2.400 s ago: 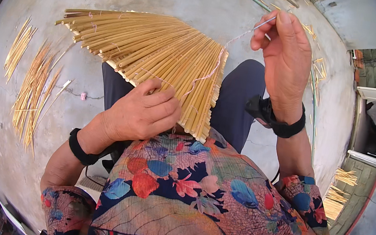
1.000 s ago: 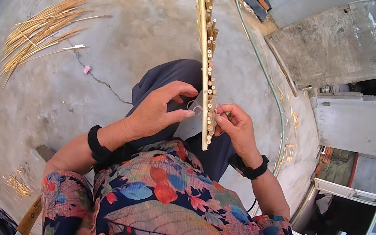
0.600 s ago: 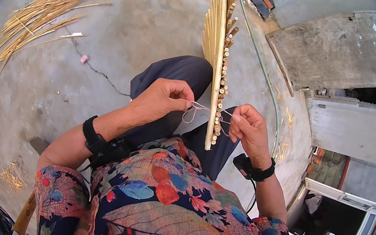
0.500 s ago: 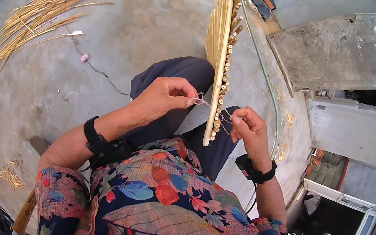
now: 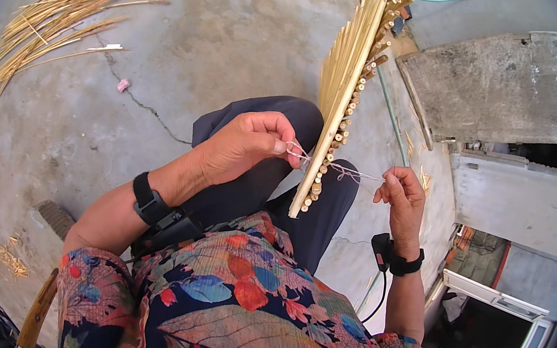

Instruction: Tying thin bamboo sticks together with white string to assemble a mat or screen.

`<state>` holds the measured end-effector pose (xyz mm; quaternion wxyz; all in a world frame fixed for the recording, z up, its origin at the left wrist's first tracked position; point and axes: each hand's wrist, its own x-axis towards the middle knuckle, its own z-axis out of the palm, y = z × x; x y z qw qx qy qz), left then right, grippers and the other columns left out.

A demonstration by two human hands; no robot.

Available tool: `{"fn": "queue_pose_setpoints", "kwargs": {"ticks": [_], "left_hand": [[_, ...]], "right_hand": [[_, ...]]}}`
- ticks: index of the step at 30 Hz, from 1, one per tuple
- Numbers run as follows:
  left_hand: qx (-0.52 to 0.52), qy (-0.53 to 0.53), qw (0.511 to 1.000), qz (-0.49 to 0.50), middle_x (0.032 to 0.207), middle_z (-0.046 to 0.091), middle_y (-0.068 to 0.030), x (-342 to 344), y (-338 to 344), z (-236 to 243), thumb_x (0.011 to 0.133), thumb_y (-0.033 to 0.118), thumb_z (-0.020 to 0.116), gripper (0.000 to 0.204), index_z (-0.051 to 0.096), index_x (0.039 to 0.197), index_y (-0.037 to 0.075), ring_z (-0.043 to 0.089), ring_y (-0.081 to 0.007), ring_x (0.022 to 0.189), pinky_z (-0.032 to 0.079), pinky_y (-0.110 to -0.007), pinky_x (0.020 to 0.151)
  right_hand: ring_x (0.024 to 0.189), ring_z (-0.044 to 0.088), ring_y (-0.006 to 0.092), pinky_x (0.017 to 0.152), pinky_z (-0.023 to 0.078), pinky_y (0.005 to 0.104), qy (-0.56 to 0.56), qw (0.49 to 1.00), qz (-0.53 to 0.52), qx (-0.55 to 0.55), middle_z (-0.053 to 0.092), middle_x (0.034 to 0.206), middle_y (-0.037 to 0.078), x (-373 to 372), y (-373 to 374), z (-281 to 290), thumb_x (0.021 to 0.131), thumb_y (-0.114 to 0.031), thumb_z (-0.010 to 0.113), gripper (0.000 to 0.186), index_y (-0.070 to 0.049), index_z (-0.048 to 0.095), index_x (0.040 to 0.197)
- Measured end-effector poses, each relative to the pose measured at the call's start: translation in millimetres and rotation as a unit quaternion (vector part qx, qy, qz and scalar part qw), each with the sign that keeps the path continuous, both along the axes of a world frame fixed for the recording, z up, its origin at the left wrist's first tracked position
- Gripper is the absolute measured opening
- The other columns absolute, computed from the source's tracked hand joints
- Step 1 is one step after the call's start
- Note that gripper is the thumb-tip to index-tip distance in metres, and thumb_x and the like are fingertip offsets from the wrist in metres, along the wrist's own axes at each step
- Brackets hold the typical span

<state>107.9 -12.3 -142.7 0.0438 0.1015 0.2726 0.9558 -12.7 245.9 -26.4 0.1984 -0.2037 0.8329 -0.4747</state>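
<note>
A panel of pale reed stalks [image 5: 334, 121] stands on edge between my hands, its cut stalk ends along the right side and its lower end over my knees. On its left, my left hand [image 5: 254, 143] pinches a loop of thin whitish string [image 5: 299, 151] close against the panel. To the right, my right hand [image 5: 403, 200] is closed on the other stretch of string [image 5: 361, 175], drawn taut out from among the stalk ends. A small slack loop hangs beneath this stretch, beside the panel.
Loose reed stalks [image 5: 58, 18] lie on the concrete floor [image 5: 192, 26] at the far left. A green hose [image 5: 391, 108] runs along the right, near a concrete slab [image 5: 504, 85]. An open window [image 5: 483, 338] is at the lower right. A wooden handle [image 5: 38, 311] shows at lower left.
My right hand has moved away to the right, pulling the string out straight. The panel has tilted, its top leaning right. My left hand stays nearly in place, holding its loop.
</note>
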Motion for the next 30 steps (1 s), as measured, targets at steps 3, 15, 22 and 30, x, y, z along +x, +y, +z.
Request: {"fn": "queue_pose_setpoints", "kwargs": {"ticks": [3, 15, 22, 30], "left_hand": [[0.014, -0.094, 0.991, 0.095, 0.084, 0.063, -0.0082, -5, 0, -5, 0.082, 0.012, 0.06, 0.009, 0.056, 0.085, 0.005, 0.061, -0.0188, 0.081, 0.048, -0.034, 0.082], [0.103, -0.089, 0.989, 0.05, 0.08, 0.06, -0.0047, -11, -2, 10, 0.084, 0.008, 0.057, 0.007, 0.056, 0.09, 0.004, 0.062, -0.018, 0.078, 0.05, -0.035, 0.08], [-0.033, -0.087, 0.991, 0.095, 0.086, 0.06, -0.0061, -10, -4, 17, 0.083, 0.002, 0.059, 0.016, 0.062, 0.098, 0.002, 0.06, -0.0182, 0.089, 0.049, -0.032, 0.08], [-0.6, 0.078, 0.747, 0.274, 0.088, 0.06, -0.002, -9, -3, 14, 0.081, -0.002, 0.062, 0.021, 0.061, 0.101, 0.004, 0.058, -0.0122, 0.084, 0.048, -0.025, 0.072]], "right_hand": [[0.058, 0.052, 0.0075, 0.056, 0.038, 0.0206, -0.028, 0.999, 0.006, 0.03, 0.052, 0.066, -0.001, 7, 7, -9, 0.092, -0.018, 0.056, 0.016, -0.003, 0.057, 0.091], [0.06, 0.053, 0.0087, 0.058, 0.04, 0.022, -0.038, 0.999, -0.018, 0.021, 0.051, 0.064, -0.001, 12, 7, -3, 0.093, -0.019, 0.056, 0.016, -0.003, 0.057, 0.09], [0.06, 0.053, 0.0087, 0.059, 0.04, 0.0219, -0.049, 0.998, -0.034, 0.003, 0.051, 0.064, -0.001, 14, 10, -4, 0.092, -0.019, 0.056, 0.016, -0.003, 0.057, 0.09], [0.06, 0.053, 0.0087, 0.059, 0.041, 0.0219, -0.032, 0.999, -0.035, 0.022, 0.052, 0.065, -0.001, 18, 11, -2, 0.092, -0.02, 0.057, 0.017, -0.003, 0.057, 0.09]]}}
